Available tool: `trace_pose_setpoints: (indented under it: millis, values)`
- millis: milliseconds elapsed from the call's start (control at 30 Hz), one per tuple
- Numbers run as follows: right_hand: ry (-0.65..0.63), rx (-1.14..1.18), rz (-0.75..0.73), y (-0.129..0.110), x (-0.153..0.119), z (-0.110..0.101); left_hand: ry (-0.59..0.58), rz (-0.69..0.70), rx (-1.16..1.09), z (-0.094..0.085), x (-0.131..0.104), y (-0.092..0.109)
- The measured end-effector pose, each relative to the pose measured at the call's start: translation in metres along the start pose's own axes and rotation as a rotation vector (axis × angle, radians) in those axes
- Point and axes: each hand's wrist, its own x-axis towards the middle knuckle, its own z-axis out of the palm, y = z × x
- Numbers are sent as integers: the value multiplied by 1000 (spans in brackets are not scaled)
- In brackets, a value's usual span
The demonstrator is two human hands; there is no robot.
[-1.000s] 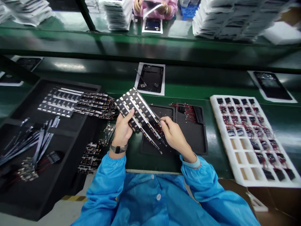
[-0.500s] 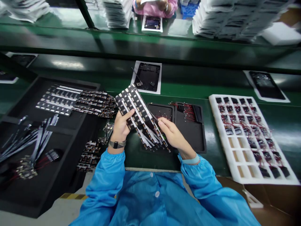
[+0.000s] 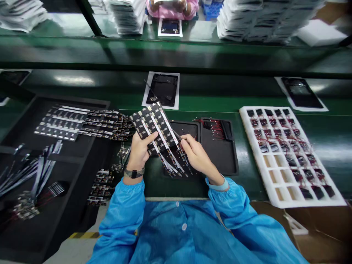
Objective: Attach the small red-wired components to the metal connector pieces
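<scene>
From here, one careless tug could tear the black-and-white sheet of slim circuit strips point(image 3: 161, 126), grasped by the left hand point(image 3: 139, 151) just inside the glossy green workbench's point(image 3: 170, 190) near edge; the right hand point(image 3: 194, 151) pinches something thin and dark beside it. A white foam tray point(image 3: 271, 189) lies rightward; beyond, a person in pink point(image 3: 168, 14)

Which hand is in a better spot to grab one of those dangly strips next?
Probably the right hand: it sits close beside the dangling strips, near the sheet's right edge. The left hand seems busy, holding the sheet steady from the other side.
</scene>
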Motion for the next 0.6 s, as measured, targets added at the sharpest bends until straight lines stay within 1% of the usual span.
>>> trace_pose_setpoints:
  millis: [433,600]
  values:
    - [66,-36,-11,4,-1,5,-3,-22,41,7,-5,-3]
    - [64,-41,-24,3,-2,6,59,-90,-1,8,-5,-3]
